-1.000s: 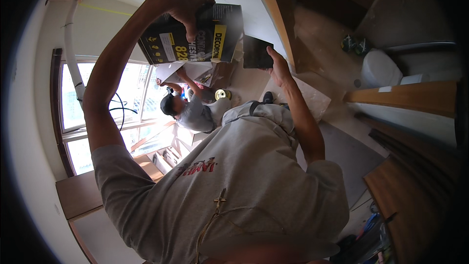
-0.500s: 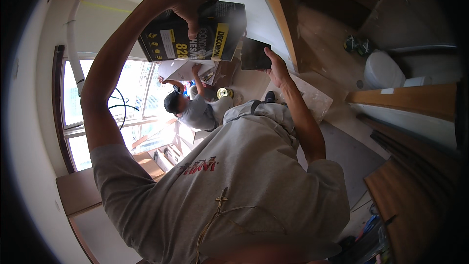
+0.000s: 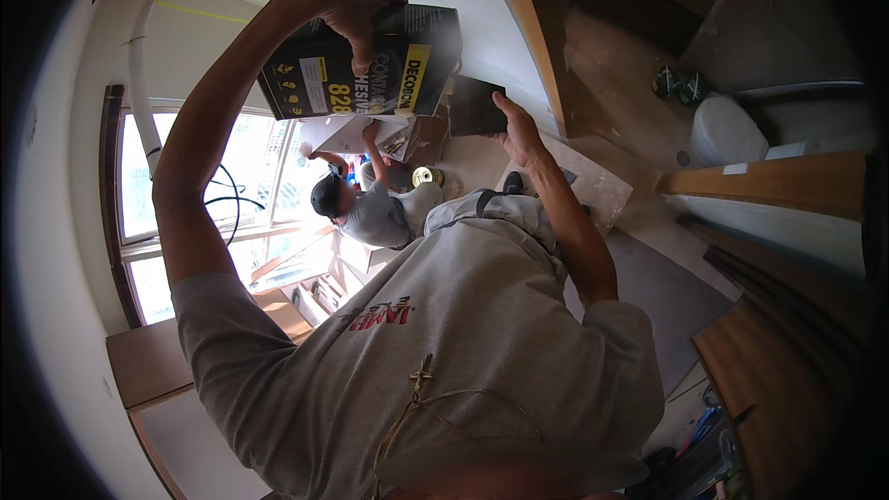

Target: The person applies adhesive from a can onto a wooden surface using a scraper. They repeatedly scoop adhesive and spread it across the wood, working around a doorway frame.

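The black cardboard-looking carton with a yellow label (image 3: 394,65) is held up in front of the person; it looks stiff, probably light, smooth-faced and easily dented, so I'd grip it along a folded edge. The left hand (image 3: 350,23) clasps it, thumb on its printed face. The right hand (image 3: 522,134) pinches a dark flat rectangular piece (image 3: 476,106) just beside it; I can't tell whether they're joined. Beyond sit a grey-shirted co-worker (image 3: 369,218) and a round yellowish tin (image 3: 423,176).
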`<state>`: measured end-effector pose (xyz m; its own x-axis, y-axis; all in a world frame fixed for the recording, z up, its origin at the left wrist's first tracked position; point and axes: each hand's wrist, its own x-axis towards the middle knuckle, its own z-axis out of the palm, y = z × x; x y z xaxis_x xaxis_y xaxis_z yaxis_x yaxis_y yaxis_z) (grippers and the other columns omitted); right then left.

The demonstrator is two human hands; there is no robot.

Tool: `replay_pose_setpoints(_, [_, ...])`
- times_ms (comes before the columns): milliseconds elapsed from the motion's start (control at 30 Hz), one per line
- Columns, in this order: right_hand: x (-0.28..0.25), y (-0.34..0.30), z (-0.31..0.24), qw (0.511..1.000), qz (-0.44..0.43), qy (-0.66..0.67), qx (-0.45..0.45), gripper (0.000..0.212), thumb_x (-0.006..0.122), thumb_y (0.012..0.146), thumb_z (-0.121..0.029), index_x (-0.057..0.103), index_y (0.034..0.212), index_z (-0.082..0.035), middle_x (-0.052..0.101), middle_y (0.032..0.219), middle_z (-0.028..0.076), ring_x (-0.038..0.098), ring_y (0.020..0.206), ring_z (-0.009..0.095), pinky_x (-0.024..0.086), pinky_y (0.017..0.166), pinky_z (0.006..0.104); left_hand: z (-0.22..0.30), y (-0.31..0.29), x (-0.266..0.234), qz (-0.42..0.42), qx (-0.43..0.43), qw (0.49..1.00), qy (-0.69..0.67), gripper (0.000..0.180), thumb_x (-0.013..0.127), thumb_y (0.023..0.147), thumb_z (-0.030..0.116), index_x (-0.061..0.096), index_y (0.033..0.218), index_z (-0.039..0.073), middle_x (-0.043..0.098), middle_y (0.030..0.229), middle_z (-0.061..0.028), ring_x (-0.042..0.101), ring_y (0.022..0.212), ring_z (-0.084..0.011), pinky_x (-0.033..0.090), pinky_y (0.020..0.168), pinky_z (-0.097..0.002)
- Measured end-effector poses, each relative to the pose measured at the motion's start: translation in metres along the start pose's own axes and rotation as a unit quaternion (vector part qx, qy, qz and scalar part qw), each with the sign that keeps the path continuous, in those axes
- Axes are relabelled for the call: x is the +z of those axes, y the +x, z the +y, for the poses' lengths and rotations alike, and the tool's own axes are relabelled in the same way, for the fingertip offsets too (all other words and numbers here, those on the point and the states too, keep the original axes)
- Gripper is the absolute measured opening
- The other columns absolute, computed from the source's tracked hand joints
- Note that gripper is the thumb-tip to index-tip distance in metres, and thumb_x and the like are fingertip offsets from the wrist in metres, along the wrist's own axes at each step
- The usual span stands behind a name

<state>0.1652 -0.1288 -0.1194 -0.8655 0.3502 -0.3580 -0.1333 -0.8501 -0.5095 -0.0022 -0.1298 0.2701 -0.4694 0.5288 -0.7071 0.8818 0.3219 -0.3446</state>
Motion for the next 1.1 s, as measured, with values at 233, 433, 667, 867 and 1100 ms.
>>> replay_pose_setpoints(233, [0.002, -0.003, -0.002, 1.0, -0.021, 0.007, 0.0, 0.043, 0.065, 0.104, -0.044, 0.063, 0.133, -0.012, 0.073, 0.121, 0.004, 0.072, 0.107, 0.02, 0.059, 0.084, 0.0412, 0.0, -0.002, 0.001, -0.002, -0.002, 1.0, 0.002, 0.122, 0.096, 0.04, 0.018, 0.046, 0.152, 0.016, 0.078, 0.117, -0.0156, 0.078, 0.1, -0.0331, 0.062, 0.093, -0.048])
replay_pose_setpoints(433, [0.005, -0.005, -0.005, 1.0, -0.011, 0.002, 0.004, 0.042, 0.064, 0.104, -0.042, 0.063, 0.134, -0.012, 0.073, 0.123, 0.005, 0.071, 0.109, 0.02, 0.059, 0.086, 0.041, 0.002, -0.004, 0.0, 0.0, -0.012, 1.0, 0.006, 0.125, 0.095, 0.039, 0.019, 0.045, 0.154, 0.015, 0.078, 0.117, -0.0155, 0.078, 0.101, -0.0329, 0.062, 0.094, -0.0477])
replay_pose_setpoints(667, [0.007, -0.006, -0.005, 1.0, -0.008, 0.008, -0.001, 0.042, 0.064, 0.105, -0.041, 0.062, 0.135, -0.012, 0.073, 0.124, 0.006, 0.071, 0.11, 0.02, 0.059, 0.087, 0.0418, 0.004, -0.005, -0.001, -0.004, -0.011, 1.0, 0.006, 0.128, 0.094, 0.039, 0.019, 0.043, 0.156, 0.014, 0.078, 0.118, -0.0158, 0.078, 0.1, -0.0329, 0.062, 0.095, -0.0472])
replay_pose_setpoints(867, [0.008, -0.007, -0.007, 1.0, -0.009, 0.008, 0.002, 0.042, 0.064, 0.104, -0.041, 0.062, 0.134, -0.011, 0.072, 0.124, 0.006, 0.071, 0.11, 0.02, 0.059, 0.088, 0.0425, 0.002, -0.003, -0.001, -0.008, -0.011, 1.0, 0.011, 0.13, 0.094, 0.037, 0.02, 0.042, 0.156, 0.014, 0.077, 0.119, -0.0158, 0.078, 0.101, -0.0326, 0.062, 0.095, -0.0473])
replay_pose_setpoints(1100, [0.013, -0.012, -0.011, 0.999, -0.022, 0.023, 0.0, 0.042, 0.065, 0.104, -0.041, 0.062, 0.134, -0.011, 0.073, 0.124, 0.006, 0.072, 0.109, 0.021, 0.059, 0.088, 0.0426, 0.0, -0.003, -0.001, -0.012, -0.005, 1.0, 0.003, 0.13, 0.094, 0.038, 0.021, 0.042, 0.157, 0.015, 0.077, 0.12, -0.0159, 0.078, 0.101, -0.0332, 0.061, 0.095, -0.0476])
